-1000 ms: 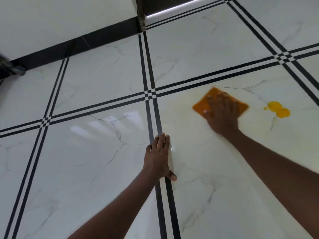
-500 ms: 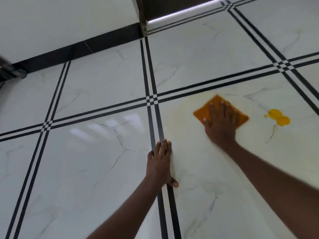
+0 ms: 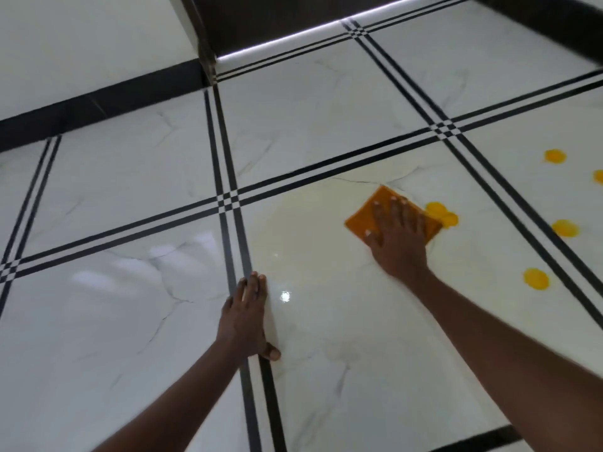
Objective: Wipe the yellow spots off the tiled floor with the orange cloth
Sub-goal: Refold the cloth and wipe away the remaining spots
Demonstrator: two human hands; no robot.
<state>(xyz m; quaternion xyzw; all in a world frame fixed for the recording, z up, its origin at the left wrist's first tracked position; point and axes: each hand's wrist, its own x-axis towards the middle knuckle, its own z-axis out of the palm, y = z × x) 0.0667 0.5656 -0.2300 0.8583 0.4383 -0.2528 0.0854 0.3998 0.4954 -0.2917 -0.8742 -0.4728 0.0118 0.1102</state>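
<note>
The orange cloth point(image 3: 363, 220) lies flat on a white marble tile, and my right hand point(image 3: 398, 238) presses down on it with fingers spread. The cloth's right edge touches a double yellow spot point(image 3: 444, 214). Several more yellow spots sit further right: one on the same tile point(image 3: 536, 279), one across the black lines point(image 3: 565, 228), one higher up point(image 3: 554, 156) and one at the frame's edge point(image 3: 599, 176). A faint yellowish smear point(image 3: 293, 230) covers the tile left of the cloth. My left hand point(image 3: 246, 316) rests flat on the black double line, holding nothing.
The glossy white floor point(image 3: 130, 321) is crossed by black double lines point(image 3: 228, 200). A white wall with a black skirting point(image 3: 98, 102) runs along the far left. A dark door frame point(image 3: 208, 60) and a dark opening with a bright strip stand at the top.
My right hand has slid the cloth to the right until it reaches the double spot. The view has shifted, bringing several more spots into sight. My left hand stays planted.
</note>
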